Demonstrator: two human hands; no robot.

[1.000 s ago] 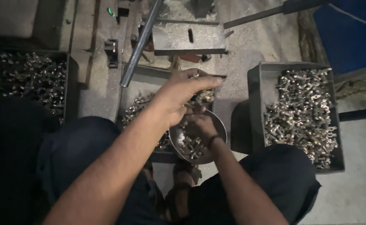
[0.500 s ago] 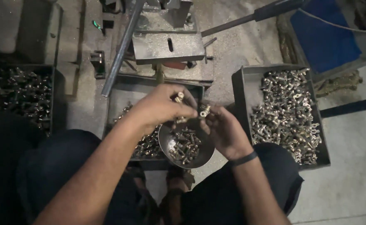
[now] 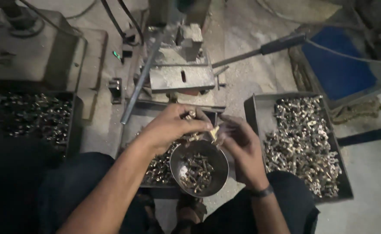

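Head view: a small brass part (image 3: pixel 214 132) sits pinched between the two hands, just above the far rim of the bowl (image 3: pixel 218 175). It is too small and dim to tell its long axis for sure; it seems to tilt up and away from the person. The left hand (image 3: pixel 173 125) comes in from the left, fingers curled shut, its fingertips touching the part, with more parts (image 3: pixel 191 115) showing against its knuckles. The right hand (image 3: pixel 240 143) meets it from the right, fingers bent, closed on the same part. The bowl holds a heap of dark parts and lies over the middle tray (image 3: pixel 155 167). A full tray (image 3: pixel 303 143) stands to the right, another (image 3: pixel 25 117) to the left. Beyond the hands stands a press (image 3: pixel 181 76) with a long lever (image 3: pixel 259 50).
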